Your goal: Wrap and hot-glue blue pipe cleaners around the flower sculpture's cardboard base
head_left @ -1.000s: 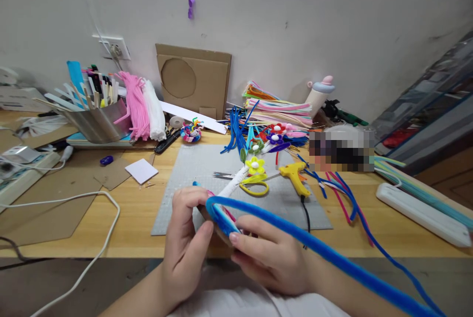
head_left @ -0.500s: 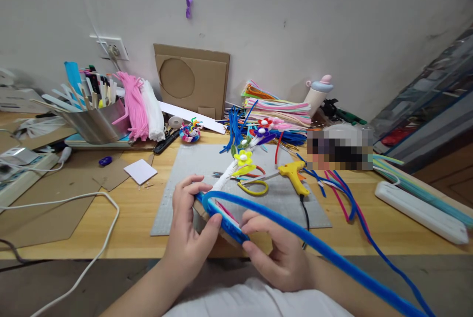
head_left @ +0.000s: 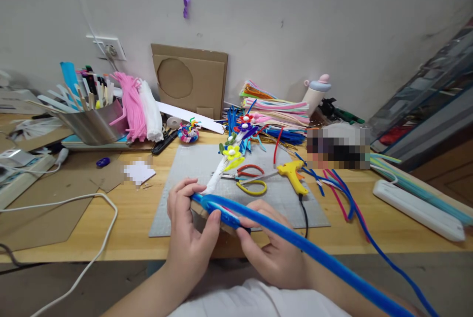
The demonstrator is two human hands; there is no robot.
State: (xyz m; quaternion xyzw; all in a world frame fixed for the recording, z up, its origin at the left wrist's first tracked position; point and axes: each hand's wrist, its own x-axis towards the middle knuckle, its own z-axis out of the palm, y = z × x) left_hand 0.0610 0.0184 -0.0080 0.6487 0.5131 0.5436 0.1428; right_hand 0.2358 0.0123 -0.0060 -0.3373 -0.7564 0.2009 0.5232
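Clamped in your left hand (head_left: 190, 238), thumb on the near side and fingers curled round the far end, is a blue-edged base (head_left: 229, 220), tilted above the near edge of the grey mat (head_left: 192, 166); your right hand (head_left: 273, 253) has its thumb at the base's right end, its fingers partly hidden behind a blue strip. Around the mat on all sides you have the wooden table (head_left: 142, 223). A cardboard panel (head_left: 209, 80) stands behind the mat, and that fuzzy blue strip (head_left: 332, 263) runs from the base down past the mat's near right corner. Beyond the mat's far left corner sits your metal container (head_left: 98, 127), full of sticks. From the base, a white stem (head_left: 217, 175) leans out over the mat. Your yellow glue gun (head_left: 293, 176) lies on the mat's right part, the red-and-yellow-handled pliers (head_left: 253, 193) near its middle. Over the mat's far half, a yellow flower (head_left: 231, 152) tops that stem's white stretch.
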